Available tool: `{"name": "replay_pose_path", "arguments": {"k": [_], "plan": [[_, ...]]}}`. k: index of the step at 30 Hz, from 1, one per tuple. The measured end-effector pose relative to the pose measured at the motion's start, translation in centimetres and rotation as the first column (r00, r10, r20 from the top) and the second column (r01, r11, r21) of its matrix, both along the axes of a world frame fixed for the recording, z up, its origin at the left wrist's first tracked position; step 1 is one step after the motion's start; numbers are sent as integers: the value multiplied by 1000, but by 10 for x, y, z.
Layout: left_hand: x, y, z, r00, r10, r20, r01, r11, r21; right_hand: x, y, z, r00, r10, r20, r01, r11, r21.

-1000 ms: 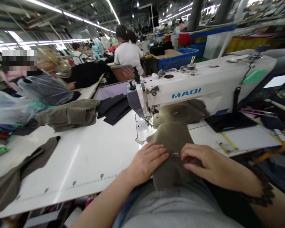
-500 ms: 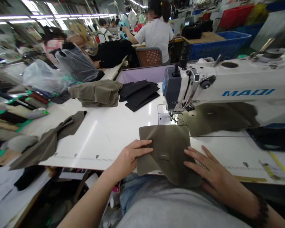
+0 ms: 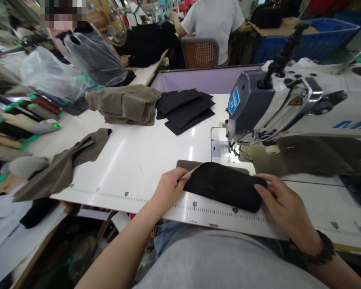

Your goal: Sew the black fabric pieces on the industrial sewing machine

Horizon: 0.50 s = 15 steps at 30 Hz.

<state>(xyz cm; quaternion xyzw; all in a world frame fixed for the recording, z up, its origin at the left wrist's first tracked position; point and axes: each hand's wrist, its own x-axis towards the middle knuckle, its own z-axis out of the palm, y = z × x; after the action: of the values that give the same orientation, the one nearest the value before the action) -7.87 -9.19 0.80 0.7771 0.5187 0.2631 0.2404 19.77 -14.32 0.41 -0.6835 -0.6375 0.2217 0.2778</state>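
Observation:
A fabric piece (image 3: 222, 182), olive on one face and black on the other, lies at the table's front edge with its black side folded up. My left hand (image 3: 170, 188) pinches its left end between thumb and fingers. At the right end, my right hand (image 3: 281, 204) grips the folded edge, thumb on the black side. A strip of olive shows behind the fold. Just beyond the cloth stands the sewing machine head (image 3: 252, 104), its needle area lit over the metal plate (image 3: 220, 149). More olive fabric (image 3: 306, 154) lies under the machine arm.
A stack of olive pieces (image 3: 123, 104) and several black pieces (image 3: 186, 108) lie at the back of the white table (image 3: 144, 160). A crumpled olive piece (image 3: 68, 168) hangs over the left edge, near thread spools (image 3: 26, 128). Beyond are a chair (image 3: 200, 52) and co-workers.
The olive piece lay flat with its label up under spread hands; now it is folded over, black side showing, held at both ends. The view has tilted down and closer to the machine.

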Motion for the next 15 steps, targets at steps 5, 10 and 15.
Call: {"name": "replay_pose_path", "arguments": {"k": [5,10,15], "plan": [[-2,-3,4,995,79,-67,-79,997,-5,-2,-11,0,997,75,-29,-73,995,69],[-2,-7,9,990,120,-74,-125,990,-61,-6,-7,7,974,226,16,-226,969,103],[-9,-10,4,998,52,-24,-52,999,17,-13,-2,8,988,153,-14,-152,988,25]]}}
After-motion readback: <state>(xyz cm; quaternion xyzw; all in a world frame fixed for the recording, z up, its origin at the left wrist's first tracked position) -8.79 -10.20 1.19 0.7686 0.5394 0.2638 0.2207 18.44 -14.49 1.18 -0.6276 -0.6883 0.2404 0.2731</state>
